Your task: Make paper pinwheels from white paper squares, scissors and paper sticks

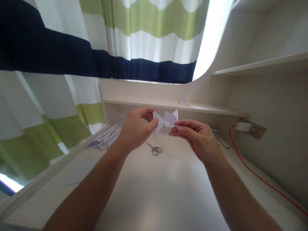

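Note:
Between my two hands, raised above the desk, is a folded white paper piece (170, 117) with pointed flaps and a narrow middle. My left hand (139, 126) pinches its left flap between thumb and fingers. On the other side, my right hand (196, 134) grips the lower right edge with thumb and forefinger. Whether the two halves are one sheet or joined pieces I cannot tell. Below the paper, a pair of scissors (155, 149) with dark handles lies on the desk, touched by neither hand.
A pile of thin paper strips (103, 136) lies at the left, with a flat white sheet (83, 168) nearer me. Another folded paper (184, 100) stands on the back shelf (149, 102). At the right, a red cable (250, 168) runs from a white plug (243, 126).

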Available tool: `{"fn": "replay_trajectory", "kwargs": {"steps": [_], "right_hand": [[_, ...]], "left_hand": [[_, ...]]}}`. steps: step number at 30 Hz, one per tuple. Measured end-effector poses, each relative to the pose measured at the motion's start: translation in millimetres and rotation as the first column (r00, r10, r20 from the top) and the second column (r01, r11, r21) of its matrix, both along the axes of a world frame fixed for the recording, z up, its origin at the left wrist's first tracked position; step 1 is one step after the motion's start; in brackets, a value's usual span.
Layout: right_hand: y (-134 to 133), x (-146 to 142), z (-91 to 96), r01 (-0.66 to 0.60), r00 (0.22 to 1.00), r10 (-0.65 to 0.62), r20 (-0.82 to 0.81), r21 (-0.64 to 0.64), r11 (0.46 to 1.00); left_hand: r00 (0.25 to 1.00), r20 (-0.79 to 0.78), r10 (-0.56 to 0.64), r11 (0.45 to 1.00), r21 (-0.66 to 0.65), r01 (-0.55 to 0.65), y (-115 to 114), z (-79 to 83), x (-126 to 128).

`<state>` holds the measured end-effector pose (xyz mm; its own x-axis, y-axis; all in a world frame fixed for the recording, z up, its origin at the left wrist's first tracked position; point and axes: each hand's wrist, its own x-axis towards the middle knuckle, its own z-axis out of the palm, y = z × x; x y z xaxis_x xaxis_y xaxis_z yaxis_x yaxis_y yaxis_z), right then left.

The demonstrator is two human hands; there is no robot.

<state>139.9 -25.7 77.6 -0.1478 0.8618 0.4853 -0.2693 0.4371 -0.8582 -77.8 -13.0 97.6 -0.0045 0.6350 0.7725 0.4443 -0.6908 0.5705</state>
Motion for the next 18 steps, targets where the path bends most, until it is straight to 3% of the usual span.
{"fn": "replay_trajectory", "kwargs": {"steps": [10,18], "right_hand": [[-2.0,-0.2,-1.3,0.003,1.0,-0.003,0.029,0.004,1.0],[-1.9,-0.6,-0.8,-0.001,0.999,0.001,0.036,-0.001,1.0]], "left_hand": [[0.949,0.22,-0.228,0.973,0.02,0.229,2.4,-4.9,3.6],[0.973,0.156,-0.171,0.985,0.059,0.164,-0.6,-3.7,0.5]]}}
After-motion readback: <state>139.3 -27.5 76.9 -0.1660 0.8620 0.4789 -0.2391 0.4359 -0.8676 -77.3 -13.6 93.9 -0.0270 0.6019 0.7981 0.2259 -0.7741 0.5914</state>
